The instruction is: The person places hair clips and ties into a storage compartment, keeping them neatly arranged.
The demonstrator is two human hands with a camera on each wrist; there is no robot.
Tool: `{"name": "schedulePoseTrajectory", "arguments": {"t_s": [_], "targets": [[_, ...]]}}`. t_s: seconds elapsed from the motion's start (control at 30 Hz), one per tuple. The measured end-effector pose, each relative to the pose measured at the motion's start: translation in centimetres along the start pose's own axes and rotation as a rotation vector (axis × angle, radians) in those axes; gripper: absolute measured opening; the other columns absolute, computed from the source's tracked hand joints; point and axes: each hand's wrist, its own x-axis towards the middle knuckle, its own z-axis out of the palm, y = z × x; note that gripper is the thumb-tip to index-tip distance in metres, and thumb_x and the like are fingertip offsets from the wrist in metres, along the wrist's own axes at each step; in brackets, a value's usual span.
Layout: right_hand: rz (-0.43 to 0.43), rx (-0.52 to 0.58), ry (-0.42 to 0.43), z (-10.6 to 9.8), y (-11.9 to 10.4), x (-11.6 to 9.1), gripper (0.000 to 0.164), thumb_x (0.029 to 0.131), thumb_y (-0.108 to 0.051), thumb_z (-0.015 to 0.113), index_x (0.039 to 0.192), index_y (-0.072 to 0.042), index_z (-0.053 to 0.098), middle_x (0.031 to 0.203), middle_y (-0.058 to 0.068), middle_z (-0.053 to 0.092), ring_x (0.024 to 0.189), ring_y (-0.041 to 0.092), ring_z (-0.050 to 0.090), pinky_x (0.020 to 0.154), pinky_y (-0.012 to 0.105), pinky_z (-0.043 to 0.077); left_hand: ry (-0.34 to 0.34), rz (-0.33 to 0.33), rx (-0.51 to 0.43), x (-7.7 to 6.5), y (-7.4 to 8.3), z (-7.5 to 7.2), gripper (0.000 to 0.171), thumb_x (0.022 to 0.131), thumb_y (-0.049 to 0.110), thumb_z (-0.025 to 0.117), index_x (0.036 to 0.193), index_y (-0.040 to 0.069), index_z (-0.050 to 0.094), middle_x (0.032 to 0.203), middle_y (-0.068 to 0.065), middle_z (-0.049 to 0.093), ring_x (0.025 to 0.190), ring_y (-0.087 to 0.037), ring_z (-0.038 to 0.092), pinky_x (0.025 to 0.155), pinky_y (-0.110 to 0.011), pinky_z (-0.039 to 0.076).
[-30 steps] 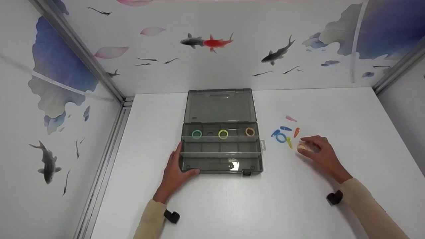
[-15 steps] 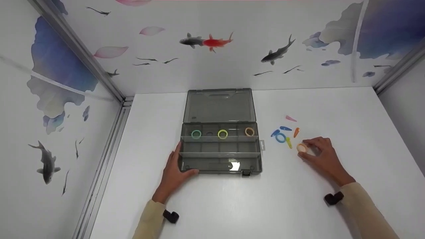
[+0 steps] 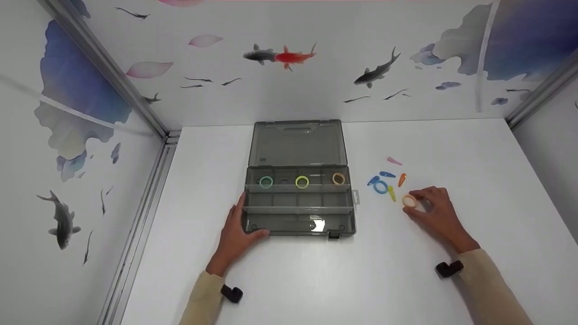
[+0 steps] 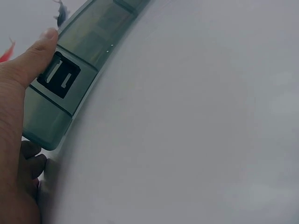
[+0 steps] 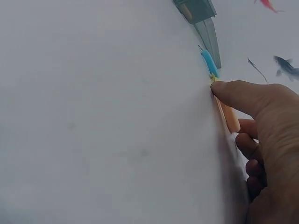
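In the head view my left hand [image 3: 233, 238] holds the front left corner of an open grey see-through compartment box [image 3: 298, 234]. Its fingers lie along the box's left side, and the thumb reaches over the front edge. My right hand [image 3: 437, 214] pinches a light orange hair tie [image 3: 403, 201] between thumb and index finger, at the table to the right of the box. The box's back row holds a green hair tie [image 3: 261, 185], a yellow hair tie [image 3: 297, 184] and an orange hair tie [image 3: 333, 181].
Left of my right hand lie a blue hair tie [image 3: 375, 191], blue hair clips [image 3: 387, 174], a yellow hair clip [image 3: 392, 194], an orange hair clip [image 3: 402, 179] and a pink hair clip [image 3: 394, 160]. The raised lid [image 3: 298, 146] stands near the back wall.
My right thumb and index finger have closed on the light orange hair tie, which shows more fully now. The left hand and the box stay in place.
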Motion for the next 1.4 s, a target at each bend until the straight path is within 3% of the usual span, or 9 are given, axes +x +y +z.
{"name": "schedulePoseTrajectory", "arguments": {"t_s": [0.37, 0.63, 0.9, 1.07, 1.4], "targets": [[0.009, -0.009, -0.007, -0.3, 0.1, 0.1, 0.047, 0.098, -0.029, 0.088, 0.134, -0.003, 0.073, 0.13, 0.018, 0.062, 0.125, 0.033, 0.043, 0.102, 0.053, 0.04, 0.001, -0.004, -0.023, 0.1, -0.1, 0.1, 0.125, 0.084, 0.055, 0.095, 0.179, 0.034, 0.016, 0.18, -0.024, 0.021, 0.165, -0.05, 0.019, 0.122, -0.079, 0.029], [-0.018, 0.019, 0.033, -0.1, 0.1, 0.3, 0.039, 0.097, -0.026, 0.089, 0.127, -0.004, 0.077, 0.122, 0.015, 0.068, 0.118, 0.022, 0.042, 0.097, 0.039, 0.037, -0.006, 0.004, -0.011, 0.0, 0.0, -0.1, 0.125, 0.086, 0.056, 0.094, 0.179, 0.028, 0.016, 0.18, -0.026, 0.02, 0.166, -0.053, 0.015, 0.123, -0.079, 0.027], [0.013, 0.028, 0.042, 0.0, -0.1, 0.1, 0.038, 0.1, -0.032, 0.086, 0.127, -0.007, 0.077, 0.122, 0.011, 0.068, 0.117, 0.021, 0.044, 0.097, 0.035, 0.037, -0.018, -0.003, -0.016, 0.1, 0.4, -0.1, 0.124, 0.087, 0.055, 0.093, 0.179, 0.026, 0.015, 0.181, -0.025, 0.019, 0.167, -0.051, 0.012, 0.125, -0.077, 0.024], [0.045, 0.021, 0.021, -0.1, -0.5, 0.5, 0.042, 0.102, -0.036, 0.084, 0.129, -0.005, 0.075, 0.123, 0.013, 0.069, 0.117, 0.023, 0.046, 0.098, 0.039, 0.04, -0.025, 0.009, -0.011, 0.1, 0.4, -0.2, 0.123, 0.088, 0.055, 0.093, 0.179, 0.027, 0.015, 0.181, -0.025, 0.019, 0.166, -0.052, 0.013, 0.125, -0.077, 0.025], [-0.001, 0.031, 0.005, -0.2, -1.8, 1.5, 0.037, 0.101, -0.027, 0.085, 0.125, 0.0, 0.076, 0.117, 0.017, 0.068, 0.114, 0.028, 0.045, 0.094, 0.047, 0.04, -0.036, -0.024, -0.006, 0.0, 0.5, -0.2, 0.123, 0.088, 0.057, 0.092, 0.179, 0.031, 0.013, 0.182, -0.022, 0.017, 0.167, -0.051, 0.009, 0.125, -0.079, 0.023]]}}
